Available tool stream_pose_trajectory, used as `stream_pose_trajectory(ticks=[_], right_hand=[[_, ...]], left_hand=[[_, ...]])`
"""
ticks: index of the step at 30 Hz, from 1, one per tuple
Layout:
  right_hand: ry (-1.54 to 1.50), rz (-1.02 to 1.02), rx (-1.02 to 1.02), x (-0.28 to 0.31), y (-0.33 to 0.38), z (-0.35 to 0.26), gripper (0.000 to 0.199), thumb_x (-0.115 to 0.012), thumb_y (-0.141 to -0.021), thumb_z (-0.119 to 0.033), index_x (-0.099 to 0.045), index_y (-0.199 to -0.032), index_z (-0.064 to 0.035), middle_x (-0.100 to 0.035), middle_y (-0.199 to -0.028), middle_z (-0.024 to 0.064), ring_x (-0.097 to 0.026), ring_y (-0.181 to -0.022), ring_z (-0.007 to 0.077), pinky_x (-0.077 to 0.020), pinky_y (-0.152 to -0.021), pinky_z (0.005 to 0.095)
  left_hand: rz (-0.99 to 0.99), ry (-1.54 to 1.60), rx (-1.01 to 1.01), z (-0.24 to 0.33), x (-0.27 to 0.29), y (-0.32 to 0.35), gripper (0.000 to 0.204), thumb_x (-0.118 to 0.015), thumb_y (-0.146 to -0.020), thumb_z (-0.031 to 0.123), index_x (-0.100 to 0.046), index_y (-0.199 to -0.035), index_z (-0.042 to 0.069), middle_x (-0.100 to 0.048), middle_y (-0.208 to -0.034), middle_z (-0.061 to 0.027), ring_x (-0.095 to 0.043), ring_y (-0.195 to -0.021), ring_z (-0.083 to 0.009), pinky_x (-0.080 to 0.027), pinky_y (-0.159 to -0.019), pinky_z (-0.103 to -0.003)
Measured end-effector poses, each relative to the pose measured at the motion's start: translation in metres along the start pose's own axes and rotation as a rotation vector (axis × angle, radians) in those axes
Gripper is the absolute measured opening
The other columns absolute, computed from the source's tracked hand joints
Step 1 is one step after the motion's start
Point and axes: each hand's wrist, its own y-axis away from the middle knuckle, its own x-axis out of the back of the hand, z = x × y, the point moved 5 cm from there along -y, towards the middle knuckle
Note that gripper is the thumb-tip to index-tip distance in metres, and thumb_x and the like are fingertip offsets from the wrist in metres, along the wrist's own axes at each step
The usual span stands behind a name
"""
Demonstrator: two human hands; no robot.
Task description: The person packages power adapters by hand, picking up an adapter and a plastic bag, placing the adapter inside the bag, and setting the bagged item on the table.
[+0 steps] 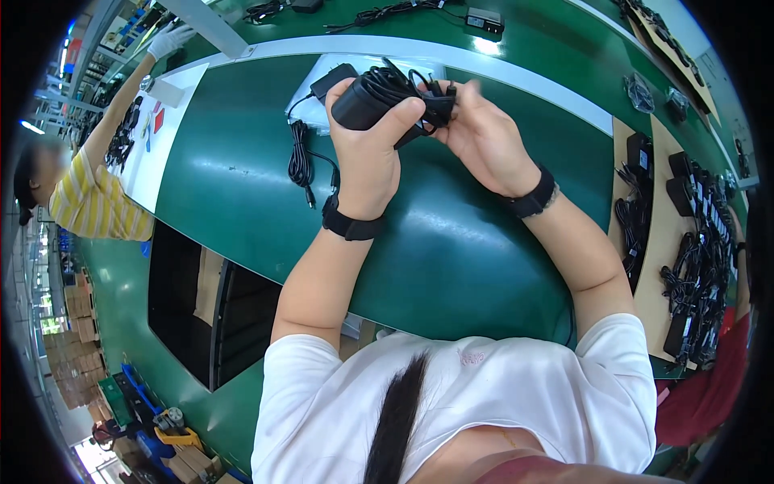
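Observation:
My left hand [364, 153] is wrapped round a black power adapter [351, 108], its thumb pressed over the coiled cable [385, 85] bundled against it. At the cable's plug end, my right hand [488, 139] has its fingers closed about the cable; its fingertips are slightly blurred. Both hands are raised over the green table [451, 234]. Just beyond my left hand, a second black adapter [329, 81] rests partly on a clear plastic sheet [310, 90]. Its tied cable [300, 157] lies on the table left of my wrist.
Cardboard sheets [659, 153] at the right carry several black adapters and cables [693, 266]. A white rail [532, 85] crosses the table's far side, with another adapter [485, 20] beyond it. A co-worker in yellow stripes [101, 198] reaches out at the left; a dark red sleeve [709, 391] shows at the right.

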Motion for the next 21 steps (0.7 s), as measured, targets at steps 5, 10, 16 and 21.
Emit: stream_pose_trajectory(ticks=[5,10,16,21], right_hand=[[0.891,-0.012,0.271,0.003,0.003,0.001,0.062,-0.064,-0.082,-0.030,-0.035,-0.126,0.0020,-0.049,-0.117,0.0103,-0.050,-0.103,0.0173,-0.0419,-0.089,0.0292],[1.180,-0.006,0.643,-0.006,0.006,-0.014,0.056,-0.067,-0.079,-0.020,-0.039,-0.123,-0.0010,-0.052,-0.113,0.0124,-0.054,-0.101,0.0190,-0.0443,-0.086,0.0295],[0.803,0.224,0.376,0.020,-0.008,-0.027,0.038,-0.062,-0.083,-0.025,-0.050,-0.108,-0.0002,-0.055,-0.073,0.0043,-0.053,-0.064,0.0097,-0.0433,-0.059,0.0218],[0.650,0.366,0.567,0.039,0.002,-0.098,0.036,-0.054,-0.088,-0.035,-0.052,-0.096,0.0002,-0.051,-0.068,0.0022,-0.048,-0.056,0.0080,-0.0369,-0.051,0.0198]], left_hand=[[-0.062,0.003,0.135,-0.008,-0.007,0.006,0.057,-0.070,-0.067,-0.007,-0.032,-0.108,0.005,-0.055,-0.093,-0.0070,-0.059,-0.081,-0.0152,-0.051,-0.072,-0.028],[-0.232,0.120,0.167,-0.008,-0.012,0.003,0.053,-0.071,-0.069,-0.003,-0.037,-0.109,0.007,-0.055,-0.097,-0.0052,-0.056,-0.092,-0.0159,-0.046,-0.084,-0.030],[-0.272,-0.452,-0.086,-0.004,0.001,-0.022,0.066,-0.076,-0.071,0.024,-0.039,-0.122,0.004,-0.053,-0.107,-0.0081,-0.053,-0.099,-0.0202,-0.042,-0.087,-0.032],[-0.154,-1.409,-0.218,-0.018,0.026,-0.037,0.058,-0.075,-0.066,0.031,-0.054,-0.108,-0.003,-0.056,-0.094,-0.0185,-0.053,-0.091,-0.0298,-0.045,-0.081,-0.034]])
